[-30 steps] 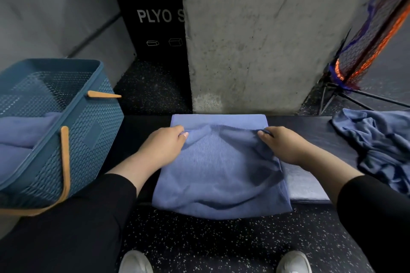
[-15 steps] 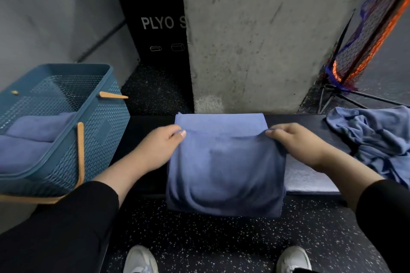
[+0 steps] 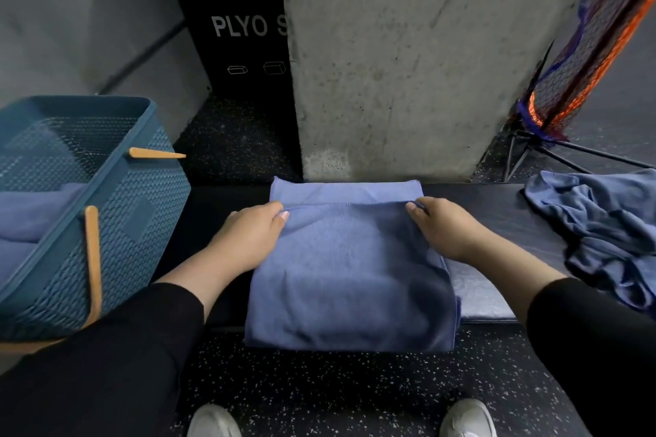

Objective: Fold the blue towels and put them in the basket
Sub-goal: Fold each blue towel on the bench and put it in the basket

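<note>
From the head view, my left hand (image 3: 248, 238) and right hand (image 3: 445, 229) each pinch a corner of the blue towel (image 3: 349, 280) on the bench (image 3: 220, 202). It looks soft, light and limp, so I judge the hemmed corners the best hold. The basket (image 3: 142, 209) sits to my left.

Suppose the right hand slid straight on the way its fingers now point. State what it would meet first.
The right hand points left and slightly away across the towel, so it would probably meet the left hand gripping the opposite corner; only towel lies between them.
</note>
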A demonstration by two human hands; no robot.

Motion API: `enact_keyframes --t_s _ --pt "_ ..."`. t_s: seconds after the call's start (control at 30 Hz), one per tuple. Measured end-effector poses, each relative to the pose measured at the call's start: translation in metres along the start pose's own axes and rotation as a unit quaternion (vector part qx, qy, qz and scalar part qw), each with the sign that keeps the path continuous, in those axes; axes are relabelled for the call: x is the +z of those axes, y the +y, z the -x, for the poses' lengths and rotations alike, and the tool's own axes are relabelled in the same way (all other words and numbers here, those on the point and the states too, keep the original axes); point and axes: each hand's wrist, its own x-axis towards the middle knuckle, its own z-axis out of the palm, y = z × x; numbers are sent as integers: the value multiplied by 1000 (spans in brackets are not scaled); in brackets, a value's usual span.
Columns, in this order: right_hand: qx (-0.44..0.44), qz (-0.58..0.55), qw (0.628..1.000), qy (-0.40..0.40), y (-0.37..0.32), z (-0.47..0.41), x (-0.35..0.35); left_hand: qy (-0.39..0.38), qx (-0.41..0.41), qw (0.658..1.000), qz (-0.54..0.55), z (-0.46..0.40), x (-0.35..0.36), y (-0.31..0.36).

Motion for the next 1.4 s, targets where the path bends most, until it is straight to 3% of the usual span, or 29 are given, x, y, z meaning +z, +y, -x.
enact_keyframes --t_s 0.2,0.37,0.53,0.7,0.83,1.03,1.1,1.27,1.4 --pt "-14 25 999 -36 5 14 -7 -3 0 1000 7 12 -6 -1" --pt "-58 -7 996 70 4 19 -12 40 -16 999 0 11 -11 5" --pt "-65 -36 987 145 5 -6 -17 165 -36 981 93 -8 -19 12" --pt "-59 23 996 67 24 -48 2 77 -26 996 23 -45 2 -8" --pt "-62 85 991 88 40 -60 18 97 3 995 -10 -53 16 -23" --pt "-59 84 989 104 37 -62 21 95 10 995 -15 -59 17 -25" --pt "-49 81 991 91 36 -62 19 86 -6 996 10 -58 15 -25" --pt "-52 52 994 80 35 -58 17 65 -55 975 206 -49 6 -26" --pt "-34 -28 995 92 30 -54 12 83 -62 963 250 -45 -2 -23"
